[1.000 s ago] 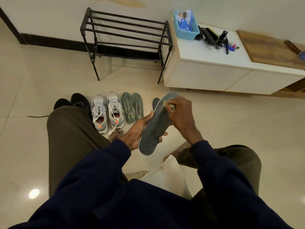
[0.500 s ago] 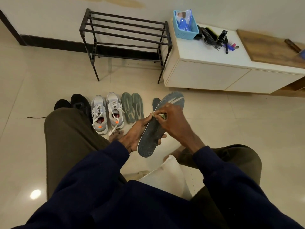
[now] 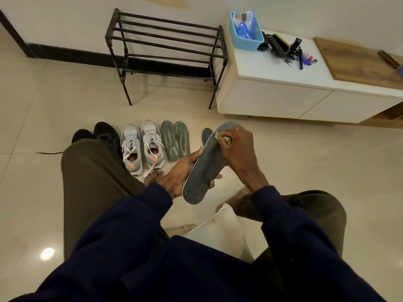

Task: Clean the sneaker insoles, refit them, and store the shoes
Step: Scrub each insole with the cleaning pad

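- Insole (image 3: 207, 171), dark grey and speckled, is held aslant above the floor (image 3: 305, 171), heel end nearest the person.
- Left hand (image 3: 181, 173) grips it from beneath, fingers curled round both edges.
- Right hand (image 3: 237, 149) pinches a greenish wad (image 3: 227, 139) against the toe end.
- Grey sneakers (image 3: 141, 147) stand on the floor beside two green insoles (image 3: 175, 140).
- Blue basket (image 3: 247, 42) sits at the white cabinet's (image 3: 272, 99) left corner; the print on its packet (image 3: 243, 22) is too blurred to read.

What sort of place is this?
Probably a home entryway or hallway: a black shoe rack against the wall, grey sneakers lined up on the tiled floor, and a low white cabinet.
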